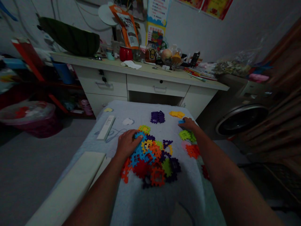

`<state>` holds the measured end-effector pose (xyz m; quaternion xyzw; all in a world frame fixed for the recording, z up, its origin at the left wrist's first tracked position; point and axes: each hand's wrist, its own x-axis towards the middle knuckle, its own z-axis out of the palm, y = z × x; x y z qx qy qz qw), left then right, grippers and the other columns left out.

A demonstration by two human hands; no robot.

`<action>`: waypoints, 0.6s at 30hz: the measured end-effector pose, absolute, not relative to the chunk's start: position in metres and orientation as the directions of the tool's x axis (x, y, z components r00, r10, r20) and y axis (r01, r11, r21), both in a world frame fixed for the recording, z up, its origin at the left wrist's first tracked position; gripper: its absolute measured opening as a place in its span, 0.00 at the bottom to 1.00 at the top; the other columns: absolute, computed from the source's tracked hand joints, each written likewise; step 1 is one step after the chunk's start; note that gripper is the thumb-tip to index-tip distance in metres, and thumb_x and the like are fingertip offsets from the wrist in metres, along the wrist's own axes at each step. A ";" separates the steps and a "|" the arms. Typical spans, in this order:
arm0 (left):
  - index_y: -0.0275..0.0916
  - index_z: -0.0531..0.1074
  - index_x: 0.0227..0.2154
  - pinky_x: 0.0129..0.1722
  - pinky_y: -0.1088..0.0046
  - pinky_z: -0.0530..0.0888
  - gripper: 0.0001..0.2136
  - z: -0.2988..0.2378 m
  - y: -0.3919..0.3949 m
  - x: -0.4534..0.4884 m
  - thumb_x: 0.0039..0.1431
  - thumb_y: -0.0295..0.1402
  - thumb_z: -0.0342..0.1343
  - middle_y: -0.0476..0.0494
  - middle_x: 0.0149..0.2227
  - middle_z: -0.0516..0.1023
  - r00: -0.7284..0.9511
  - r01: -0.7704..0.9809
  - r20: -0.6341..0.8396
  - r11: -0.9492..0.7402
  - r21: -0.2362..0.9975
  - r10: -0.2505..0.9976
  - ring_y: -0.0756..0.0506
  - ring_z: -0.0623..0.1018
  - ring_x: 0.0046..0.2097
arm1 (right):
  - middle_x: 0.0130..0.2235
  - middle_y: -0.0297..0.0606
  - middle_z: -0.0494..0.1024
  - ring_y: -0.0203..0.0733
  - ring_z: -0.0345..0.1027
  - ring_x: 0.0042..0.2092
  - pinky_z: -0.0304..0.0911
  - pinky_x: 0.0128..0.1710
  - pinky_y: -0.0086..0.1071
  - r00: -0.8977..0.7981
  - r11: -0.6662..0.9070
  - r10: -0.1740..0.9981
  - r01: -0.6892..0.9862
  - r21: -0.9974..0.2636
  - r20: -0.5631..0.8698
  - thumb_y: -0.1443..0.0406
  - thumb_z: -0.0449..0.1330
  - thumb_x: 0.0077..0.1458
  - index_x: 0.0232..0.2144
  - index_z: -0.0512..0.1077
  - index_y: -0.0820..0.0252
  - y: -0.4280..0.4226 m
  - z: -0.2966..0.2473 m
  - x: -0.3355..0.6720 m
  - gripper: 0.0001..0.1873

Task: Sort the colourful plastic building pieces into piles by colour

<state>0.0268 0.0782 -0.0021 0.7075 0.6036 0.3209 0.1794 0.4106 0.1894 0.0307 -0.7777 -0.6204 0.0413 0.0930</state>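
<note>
My left hand (pixel 129 143) lies at the left side of a mixed pile of gear-edged plastic building pieces (pixel 154 151). Its thumb and index finger are apart, touching a blue piece (pixel 140 136). The pile holds blue, orange, red, yellow, green and purple pieces, some overlapping. Farther right, my right hand (pixel 190 124) closes its fingertips on a small blue building piece (pixel 181 121), partly hidden. Around that hand sit yellow pieces (pixel 176 114), green pieces (pixel 187 135) and orange-red pieces (pixel 192 151), grouped by colour. Purple pieces (pixel 157 117) lie together at the far middle.
A cloth (pixel 164 201) with printed shapes covers the table. On its left are a narrow white box (pixel 106 128) and a larger white slab (pixel 70 188). Behind stands a cluttered white desk (pixel 157 84); a washing machine (pixel 242 110) is at right, a lined pink bin (pixel 33 121) at left.
</note>
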 end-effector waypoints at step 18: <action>0.43 0.75 0.47 0.56 0.61 0.67 0.19 -0.001 0.079 0.026 0.63 0.46 0.46 0.43 0.49 0.80 0.064 0.736 0.233 -0.204 0.646 0.970 0.41 0.75 0.53 | 0.48 0.44 0.77 0.46 0.70 0.48 0.62 0.49 0.35 -0.371 0.322 0.917 0.906 -0.275 -0.148 0.78 0.59 0.47 0.44 0.75 0.59 0.080 0.056 0.300 0.22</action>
